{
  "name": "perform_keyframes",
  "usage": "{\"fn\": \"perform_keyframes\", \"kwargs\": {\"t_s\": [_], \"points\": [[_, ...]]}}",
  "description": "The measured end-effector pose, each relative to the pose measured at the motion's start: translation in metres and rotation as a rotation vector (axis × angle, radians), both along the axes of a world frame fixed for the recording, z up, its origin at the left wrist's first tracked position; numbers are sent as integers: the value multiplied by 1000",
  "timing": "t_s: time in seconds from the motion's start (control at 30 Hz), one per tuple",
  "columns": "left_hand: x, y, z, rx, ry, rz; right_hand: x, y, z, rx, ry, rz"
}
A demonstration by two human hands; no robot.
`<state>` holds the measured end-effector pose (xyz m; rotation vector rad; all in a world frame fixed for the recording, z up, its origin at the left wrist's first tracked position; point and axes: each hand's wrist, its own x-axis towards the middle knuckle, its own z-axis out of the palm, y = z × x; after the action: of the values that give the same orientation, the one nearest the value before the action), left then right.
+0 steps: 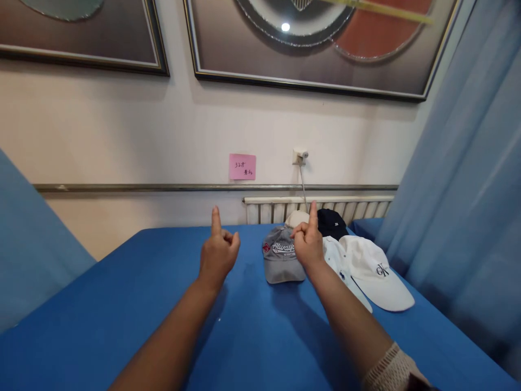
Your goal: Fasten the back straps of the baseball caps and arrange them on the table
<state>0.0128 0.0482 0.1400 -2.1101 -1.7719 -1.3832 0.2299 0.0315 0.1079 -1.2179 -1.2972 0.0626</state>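
My left hand (218,252) is raised above the blue table, index finger pointing up and thumb held apart, with the other fingers curled. It holds nothing. My right hand (309,244) makes a similar gesture and is also free of any object. Behind it, partly covered, sits a grey baseball cap (280,270) with white lettering and a red patch. To its right lie a pale blue cap (334,252), partly hidden by my forearm, and a white cap (368,258) with dark letters. A navy cap (331,224) and a cream cap (297,218) sit farther back.
The blue-covered table (134,304) reaches the wall. Behind it are a white radiator (358,207), a metal rail (163,188) and a socket (299,157) with a plugged-in cord. A pink note (242,166) is on the wall. Blue curtains (468,190) hang at both sides.
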Motion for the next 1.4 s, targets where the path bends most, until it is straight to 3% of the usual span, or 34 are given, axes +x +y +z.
{"fn": "perform_keyframes", "kwargs": {"t_s": [0.1, 0.2, 0.4, 1.03, 1.2, 1.4], "points": [[-1, 15, 2, -59, 19, 31, 5, 22, 1, -101, -5, -25], [-2, 14, 0, -47, 17, 38, 6, 29, -1, -107, -8, -29], [0, 6, -7, -65, 35, 37, 3, 22, -5, -96, -14, -17], [-7, 9, -6, -121, 67, 11, -8, 17, -5, -122, -37, 24], [-8, 9, -17, -125, 84, 3, -11, 15, -14, -178, -27, 34], [-6, 7, -47, -258, 90, -27, -20, 7, -38, -245, -33, 79]]}}
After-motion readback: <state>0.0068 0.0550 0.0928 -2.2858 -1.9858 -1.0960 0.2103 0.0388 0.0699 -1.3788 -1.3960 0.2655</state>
